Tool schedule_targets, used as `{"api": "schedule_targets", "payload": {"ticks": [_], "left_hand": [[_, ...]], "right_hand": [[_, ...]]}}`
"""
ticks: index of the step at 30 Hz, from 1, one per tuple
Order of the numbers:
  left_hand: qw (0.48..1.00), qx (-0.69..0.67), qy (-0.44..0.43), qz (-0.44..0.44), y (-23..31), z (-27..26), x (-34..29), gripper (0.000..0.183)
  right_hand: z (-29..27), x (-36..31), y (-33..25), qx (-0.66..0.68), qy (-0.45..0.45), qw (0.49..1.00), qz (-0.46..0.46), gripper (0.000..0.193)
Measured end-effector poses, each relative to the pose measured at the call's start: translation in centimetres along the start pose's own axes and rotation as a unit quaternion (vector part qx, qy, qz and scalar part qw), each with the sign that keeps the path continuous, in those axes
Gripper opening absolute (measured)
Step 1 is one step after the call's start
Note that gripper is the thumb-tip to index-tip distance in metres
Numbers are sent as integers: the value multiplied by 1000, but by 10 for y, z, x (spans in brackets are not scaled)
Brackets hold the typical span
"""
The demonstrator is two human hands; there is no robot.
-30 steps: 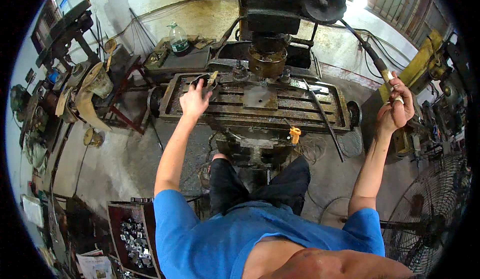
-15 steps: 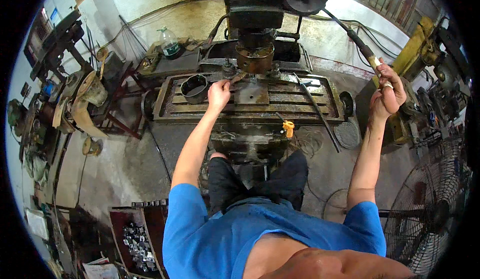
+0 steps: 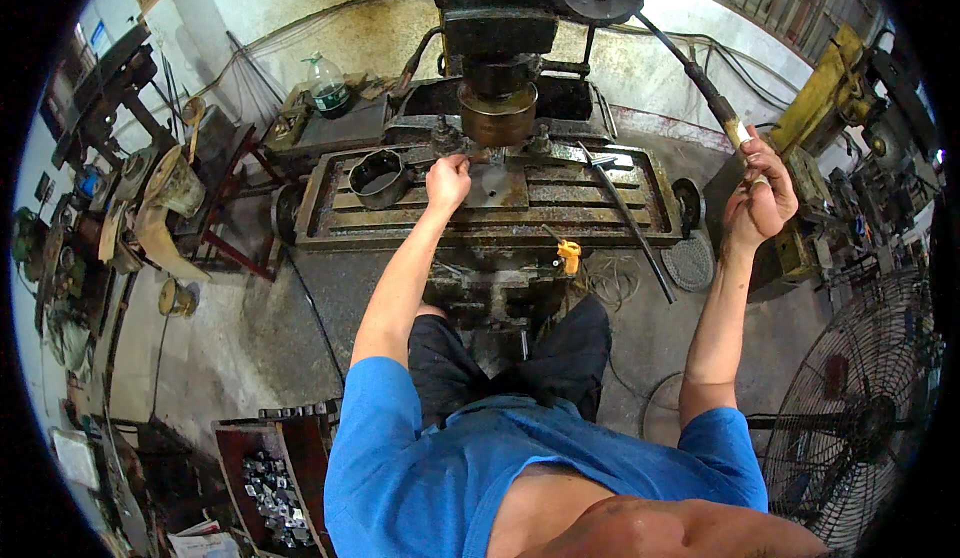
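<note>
My left hand [image 3: 448, 182] is closed over the machine table, gripping a thin dark tool that looks like a brush [image 3: 478, 157]. Its tip points right, toward the spot below the brown round spindle head [image 3: 497, 118]. Just left of this hand stands a black pot [image 3: 384, 199] with dark liquid in it. At the right, my raised right hand [image 3: 764, 194] has its fingers curled round the pale end of a long lever [image 3: 716, 104], which slopes down from the milling machine [image 3: 497, 33]. A flat metal block [image 3: 505, 194] lies on the slotted table [image 3: 385, 220] under the spindle.
A long metal bar [image 3: 640, 233] leans across the table's right part. A yellow tool [image 3: 569, 255] hangs at the front edge. The floor fan [image 3: 875, 418] stands at lower right, a bin of small metal parts [image 3: 238, 458] at lower left. Behind is a plastic jug [image 3: 328, 93].
My left hand has moved right, away from the pot and closer to the spindle, with the brush-like tool. My right hand and the lever end have come down slightly. The view has shifted a little.
</note>
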State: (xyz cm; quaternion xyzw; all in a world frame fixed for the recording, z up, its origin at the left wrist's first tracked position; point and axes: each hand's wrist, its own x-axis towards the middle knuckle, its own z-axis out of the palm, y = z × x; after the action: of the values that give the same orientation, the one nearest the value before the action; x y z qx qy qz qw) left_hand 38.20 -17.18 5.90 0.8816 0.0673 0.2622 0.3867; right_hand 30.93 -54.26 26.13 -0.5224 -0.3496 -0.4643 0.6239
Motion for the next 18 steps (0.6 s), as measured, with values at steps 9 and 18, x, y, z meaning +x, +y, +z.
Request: {"api": "schedule_targets", "payload": {"ticks": [9, 18], "left_hand": [[993, -68, -94, -7, -4, -16, -14, 19], [991, -104, -82, 32, -3, -23, -20, 23]], "right_hand": [[-8, -14, 9, -2, -5, 1000, 5, 24], [-11, -28, 15, 27, -11, 1000, 9, 24]]}}
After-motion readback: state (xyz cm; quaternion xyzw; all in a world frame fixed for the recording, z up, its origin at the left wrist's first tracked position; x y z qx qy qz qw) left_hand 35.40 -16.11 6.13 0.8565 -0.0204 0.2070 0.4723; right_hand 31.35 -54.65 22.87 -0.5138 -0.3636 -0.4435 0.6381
